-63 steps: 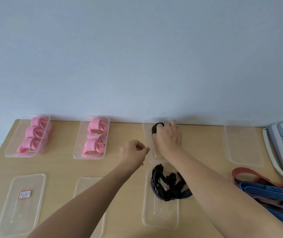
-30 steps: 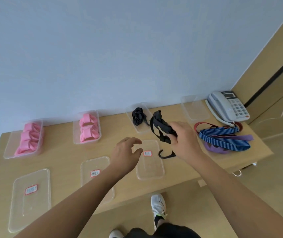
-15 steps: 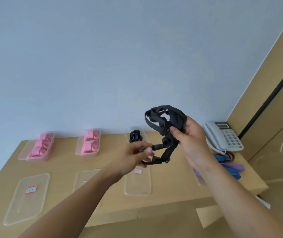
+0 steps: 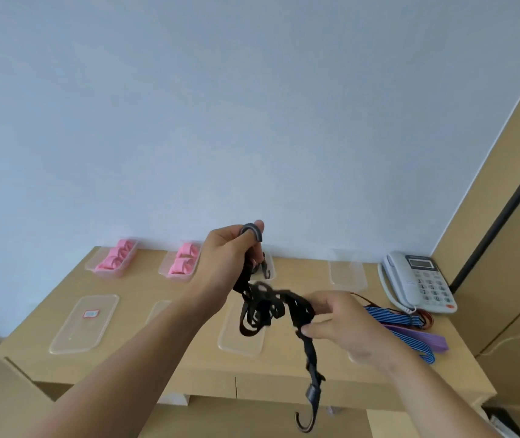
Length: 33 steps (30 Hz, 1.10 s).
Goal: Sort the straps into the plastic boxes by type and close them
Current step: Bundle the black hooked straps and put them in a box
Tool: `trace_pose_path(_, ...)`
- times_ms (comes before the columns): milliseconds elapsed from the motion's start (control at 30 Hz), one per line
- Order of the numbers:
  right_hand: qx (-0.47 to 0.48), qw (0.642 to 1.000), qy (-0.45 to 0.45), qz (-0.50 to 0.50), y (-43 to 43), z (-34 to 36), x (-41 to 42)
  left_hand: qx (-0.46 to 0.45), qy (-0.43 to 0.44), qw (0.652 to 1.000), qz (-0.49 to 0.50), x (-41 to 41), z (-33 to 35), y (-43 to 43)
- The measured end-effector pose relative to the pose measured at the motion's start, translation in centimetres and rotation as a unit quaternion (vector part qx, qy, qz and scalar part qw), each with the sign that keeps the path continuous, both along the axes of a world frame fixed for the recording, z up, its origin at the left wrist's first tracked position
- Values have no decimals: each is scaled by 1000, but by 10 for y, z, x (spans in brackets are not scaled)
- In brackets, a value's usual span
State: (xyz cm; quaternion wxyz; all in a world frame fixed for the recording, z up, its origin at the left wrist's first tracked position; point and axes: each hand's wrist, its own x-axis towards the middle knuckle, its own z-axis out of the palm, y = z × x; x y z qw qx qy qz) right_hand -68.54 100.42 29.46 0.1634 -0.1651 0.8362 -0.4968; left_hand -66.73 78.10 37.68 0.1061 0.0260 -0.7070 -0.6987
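A: What is hard to make out?

B: The 3rd box (image 4: 271,263) sits behind the left hand (image 4: 230,248), nearly all hidden. A small hook (image 4: 266,273) shows there. Whether it lies in that box or hangs from the held strap, I cannot tell. The left forearm covers most of the 2nd lid (image 4: 157,309).

A: And the black strap (image 4: 265,308)?

B: Flat dark webbing, tangled into loose loops, held in the air above the desk (image 4: 284,368), over a clear lid (image 4: 236,343). Its tail drops past the desk edge to a curved end hook (image 4: 306,420).

A: The hands?

B: The left fingers are clenched round the upper end, raised high. The right hand (image 4: 337,320), lower, pinches the webbing between thumb and fingers.

A: The rest?

B: 2 clear plastic boxes (image 4: 104,274) at the back left hold rolled pink straps (image 4: 115,259). An empty box (image 4: 347,270) stands near a phone (image 4: 416,282). Striped blue straps (image 4: 391,319) and a purple strap (image 4: 422,338) lie on the desk, partly behind the right hand.
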Motion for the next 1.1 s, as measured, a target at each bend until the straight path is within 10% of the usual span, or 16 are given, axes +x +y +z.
trace_pose_path(367,-216,973,70,43,-38,46,29,-62,-35,997,-20,14,12,33)
trace_pose_path(533,-290,953,77,-44,-42,56,15,85,2,986,-143,13,7,11)
trace_pose_path(1100,-279,915,243,-160,-56,84,-17,-21,-70,975,-210,6,-42,0)
